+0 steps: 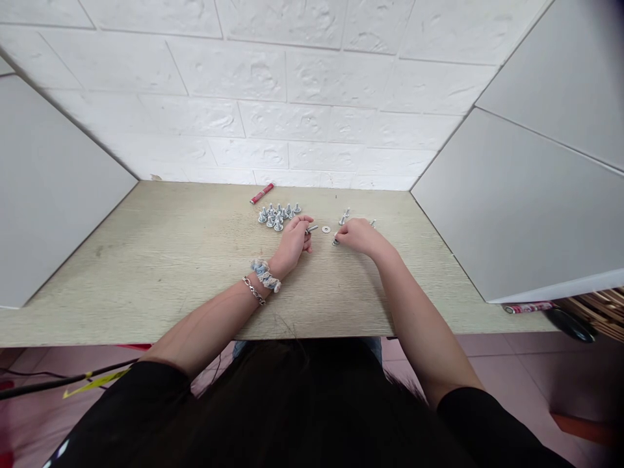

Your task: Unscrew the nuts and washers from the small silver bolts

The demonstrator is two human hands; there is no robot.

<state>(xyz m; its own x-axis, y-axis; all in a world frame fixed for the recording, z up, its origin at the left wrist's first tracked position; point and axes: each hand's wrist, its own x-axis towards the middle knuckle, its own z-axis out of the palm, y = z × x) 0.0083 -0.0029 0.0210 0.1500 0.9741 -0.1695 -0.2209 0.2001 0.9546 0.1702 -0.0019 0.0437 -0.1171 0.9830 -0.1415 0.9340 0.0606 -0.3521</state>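
Note:
My left hand (pixel 294 241) rests on its side on the wooden table, fingers curled round a metal bolt (pixel 312 228) whose shank sticks out to the right. Just right of it a flat washer (pixel 326 229) lies on the table. My right hand (pixel 357 236) is pinched, fingertips down, on a small metal piece (pixel 335 242) at the table surface. Behind the right hand stand a few bolts (pixel 342 220), and another (pixel 373 223) shows past its knuckles. A cluster of several bolts with washers (pixel 278 216) stands upright behind and left of my left hand.
A red tube-shaped item (pixel 262 194) lies near the white brick wall. Grey panels (pixel 536 188) close in the table (pixel 160 260) on both sides. At the right front edge are another red tube (pixel 529 307), a dark object (pixel 570 324) and a woven basket (pixel 599 309).

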